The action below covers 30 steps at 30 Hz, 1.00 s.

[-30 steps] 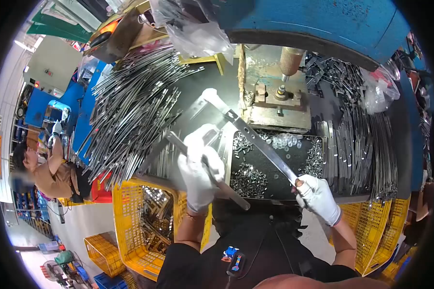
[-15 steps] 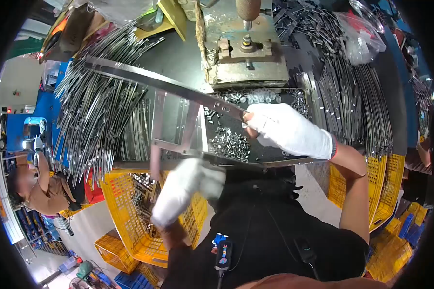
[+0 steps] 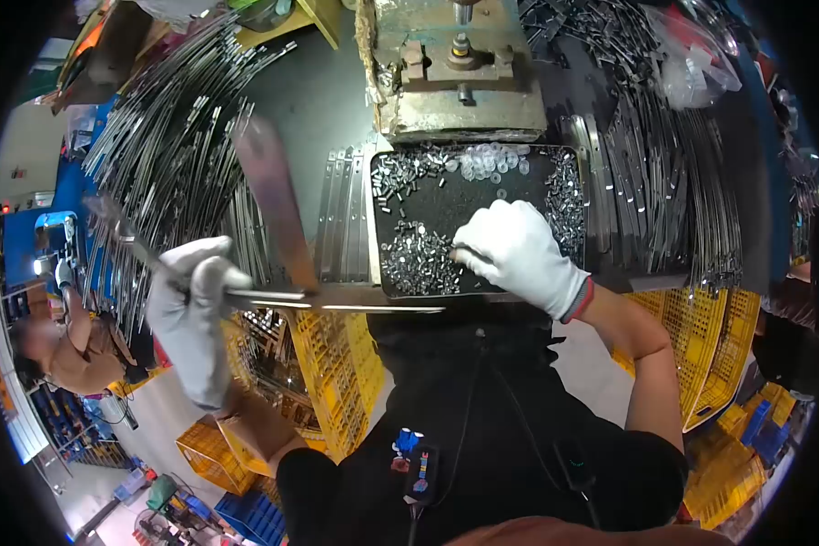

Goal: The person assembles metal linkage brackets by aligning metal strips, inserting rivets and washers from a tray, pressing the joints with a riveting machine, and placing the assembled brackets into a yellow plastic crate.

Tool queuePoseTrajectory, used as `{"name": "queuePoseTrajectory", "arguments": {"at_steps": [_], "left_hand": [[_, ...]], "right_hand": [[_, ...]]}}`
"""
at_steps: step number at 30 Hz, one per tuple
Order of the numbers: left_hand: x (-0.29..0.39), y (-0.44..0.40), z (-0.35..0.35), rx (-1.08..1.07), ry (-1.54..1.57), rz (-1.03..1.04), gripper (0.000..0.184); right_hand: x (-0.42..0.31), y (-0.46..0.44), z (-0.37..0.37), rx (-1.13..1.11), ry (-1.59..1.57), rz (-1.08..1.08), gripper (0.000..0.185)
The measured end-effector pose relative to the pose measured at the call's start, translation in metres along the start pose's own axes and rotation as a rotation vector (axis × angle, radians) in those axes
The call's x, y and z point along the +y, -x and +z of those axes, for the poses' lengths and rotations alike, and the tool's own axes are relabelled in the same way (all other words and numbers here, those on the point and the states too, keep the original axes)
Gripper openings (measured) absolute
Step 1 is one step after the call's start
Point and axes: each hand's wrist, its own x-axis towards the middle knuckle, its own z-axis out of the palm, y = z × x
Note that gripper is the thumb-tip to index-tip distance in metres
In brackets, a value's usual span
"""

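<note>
My left hand (image 3: 191,309), in a white glove, is closed around a linkage of flat metal strips (image 3: 268,196) on the left side. One strip stands up, blurred; others run edge-on past the hand. My right hand (image 3: 514,250), also gloved, is over the black tray (image 3: 473,297). Its fingers are curled together beside a heap of small metal rivets (image 3: 419,264); whether a rivet is between the fingertips cannot be made out. Clear plastic washers (image 3: 487,162) lie along the tray's far side.
A press (image 3: 464,86) stands behind the tray. Bundles of thin metal strips (image 3: 168,155) lie left, with more strips (image 3: 664,191) right. Yellow crates (image 3: 337,373) stand below the bench edge. A plastic bag (image 3: 692,77) lies back right. Another person (image 3: 91,350) is far left.
My right hand has let go of the metal linkage and moved down over the tray. My left hand has carried the linkage left, turning it and clearing the view of the tray.
</note>
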Motion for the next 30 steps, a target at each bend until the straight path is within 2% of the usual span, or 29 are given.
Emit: {"name": "queuePoseTrajectory", "arguments": {"at_steps": [1,3,8,11,14,17,20,22,23,24,25,27,30], "left_hand": [[-0.006,0.005,0.008,-0.013,0.031,-0.101,0.026],[-0.013,0.013,0.024,-0.077,0.323,-0.209,0.031],[-0.022,0.024,0.044,-0.157,0.340,-0.351,0.031],[-0.020,0.026,0.056,-0.212,0.355,-0.471,0.028],[-0.018,0.028,0.064,-0.259,0.344,-0.490,0.026],[-0.025,0.031,0.073,-0.272,0.339,-0.470,0.035],[-0.025,0.031,0.077,-0.303,0.336,-0.483,0.036],[-0.024,0.032,0.081,-0.317,0.342,-0.497,0.040],[-0.016,0.031,0.081,-0.339,0.398,-0.537,0.030],[-0.014,0.031,0.084,-0.362,0.404,-0.560,0.031],[-0.013,0.033,0.087,-0.384,0.410,-0.588,0.032],[-0.021,0.038,0.096,-0.410,0.417,-0.560,0.041],[-0.011,0.034,0.099,-0.437,0.381,-0.588,0.039]], "right_hand": [[-0.002,0.002,0.003,-0.023,0.023,0.027,0.010],[-0.005,0.000,0.001,-0.057,0.086,0.075,0.011],[0.002,0.002,-0.011,-0.104,0.121,-0.083,0.015],[-0.001,-0.004,-0.013,-0.106,0.172,-0.098,0.012],[0.001,-0.006,-0.011,-0.130,0.140,-0.097,0.010],[0.001,-0.005,-0.004,-0.066,0.127,-0.091,0.008],[-0.002,-0.007,-0.008,-0.130,0.151,-0.071,0.007],[-0.004,-0.018,-0.025,-0.261,0.108,0.013,0.009],[-0.001,-0.025,-0.031,-0.319,0.088,0.056,0.010],[0.015,-0.026,-0.028,0.138,-0.223,-0.021,0.015],[0.014,-0.019,-0.043,0.129,-0.740,0.339,0.018],[0.022,-0.028,-0.068,0.160,-1.049,0.585,0.020],[0.031,-0.026,-0.066,0.169,-1.243,0.526,0.022]]}}
